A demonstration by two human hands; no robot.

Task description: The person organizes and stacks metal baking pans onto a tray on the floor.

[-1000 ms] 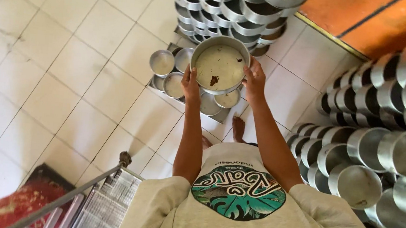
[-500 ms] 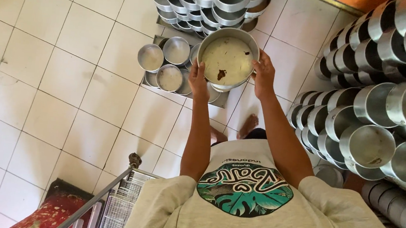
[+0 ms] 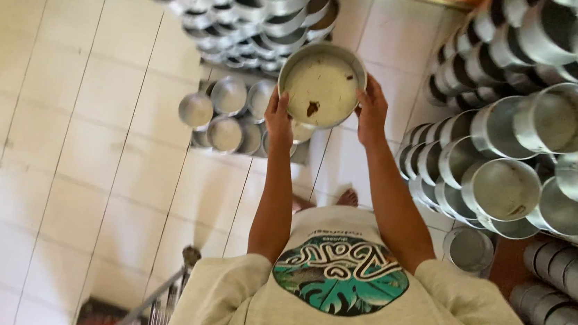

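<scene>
Round metal pan (image 3: pixel 322 85), shallow and grey with a pale floor and one dark speck on it, is held out at arm's length in front of the person, above the white tiled floor (image 3: pixel 59 163). That floor is the biggest thing in view and spreads away to the left of the pan and beneath it. To the right of the pan a tall wall of stacked tins (image 3: pixel 534 149) lies on its side, open mouths facing out, row upon row. Beyond the pan, at the top of the view, another heap of tins (image 3: pixel 247 5) is blurred. Below and left of the pan, a small cluster of tins (image 3: pixel 227 115) stands upright on the tiles, mouths up. Nearer the camera than the pan is the person's grey shirt (image 3: pixel 360 308) with a teal leaf print. A bare foot (image 3: pixel 347 198) shows on the tiles under the pan. The left hand (image 3: pixel 279 116) clasps the pan's left rim, fingers curled around the edge; the right hand (image 3: pixel 372 110) grips the right rim in the same way.
</scene>
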